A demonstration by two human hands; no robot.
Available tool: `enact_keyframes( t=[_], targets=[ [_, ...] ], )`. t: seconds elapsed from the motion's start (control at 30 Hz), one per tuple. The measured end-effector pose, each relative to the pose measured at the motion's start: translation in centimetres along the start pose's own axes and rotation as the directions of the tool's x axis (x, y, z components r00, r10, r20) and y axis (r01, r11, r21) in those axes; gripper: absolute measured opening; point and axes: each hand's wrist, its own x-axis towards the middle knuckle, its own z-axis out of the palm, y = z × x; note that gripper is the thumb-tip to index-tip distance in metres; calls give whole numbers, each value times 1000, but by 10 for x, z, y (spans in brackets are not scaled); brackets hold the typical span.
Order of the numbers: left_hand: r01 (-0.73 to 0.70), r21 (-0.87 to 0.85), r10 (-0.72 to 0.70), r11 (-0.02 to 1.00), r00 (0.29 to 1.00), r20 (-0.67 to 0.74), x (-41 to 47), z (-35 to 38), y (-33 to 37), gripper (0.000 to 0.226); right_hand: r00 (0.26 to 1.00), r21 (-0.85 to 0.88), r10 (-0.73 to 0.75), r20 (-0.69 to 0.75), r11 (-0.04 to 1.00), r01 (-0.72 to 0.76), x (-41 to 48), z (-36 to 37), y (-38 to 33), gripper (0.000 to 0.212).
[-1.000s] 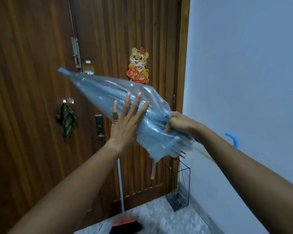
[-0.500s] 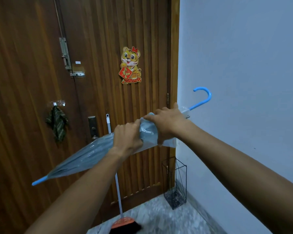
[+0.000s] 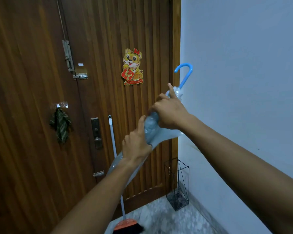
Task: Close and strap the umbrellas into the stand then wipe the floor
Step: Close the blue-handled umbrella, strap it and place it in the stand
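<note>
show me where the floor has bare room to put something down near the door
Bare floor lies between the broom and the wire stand, along the door's foot. The stand itself looks empty, open at the top. It is crowded at the lower left, where the broom head sits, and in the right corner, where the stand meets the wall.

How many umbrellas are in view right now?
1. The clear umbrella with a blue hook handle is held slanted in front of the door by the left hand and right hand. The wire stand looks empty.
</note>
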Motion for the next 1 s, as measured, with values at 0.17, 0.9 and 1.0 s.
enact_keyframes(
  t=[0.17,0.9,1.0],
  targets=[
    [255,-384,-219,887,966,135,13,-12,-14,54,901,496,320,-292,856,-143,-13,17,-1,67],
    [448,-769,-362,455,883,300,20,-29,-52,48,653,893,617,440,-220,-394,-36,60,-22,18],
    [444,-765,-430,468,870,242,21,-31,-53,51,670,887,583,460,-275,-371,-36,51,-25,28]
  ],
)
